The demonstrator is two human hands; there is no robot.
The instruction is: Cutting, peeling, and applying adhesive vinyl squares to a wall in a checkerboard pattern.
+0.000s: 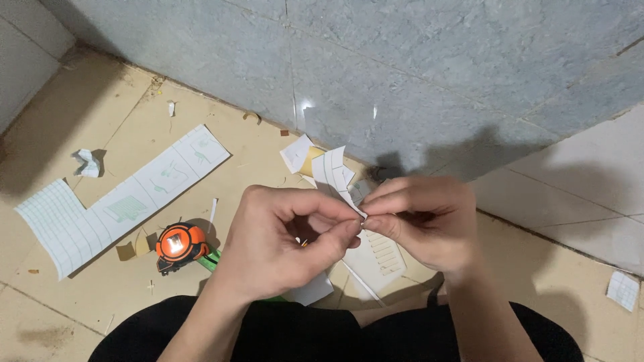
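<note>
My dark-clad knees (322, 332) lay nearest, at the bottom edge. Above them my left hand (285, 245) and right hand (422, 221) met fingertip to fingertip, both pinching the lower end of a curled white paper strip (333, 175). Its long axis rose away from me, tipped up and leftward toward the grey wall (416, 74). An orange tape measure (180, 245) sat on the floor, left.

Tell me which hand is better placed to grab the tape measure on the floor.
Left. The left hand sits just beside the orange tape measure, which lies on the floor at its side. The right hand is farther off, across the paper strip that both hands pinch between fingertips.
</note>
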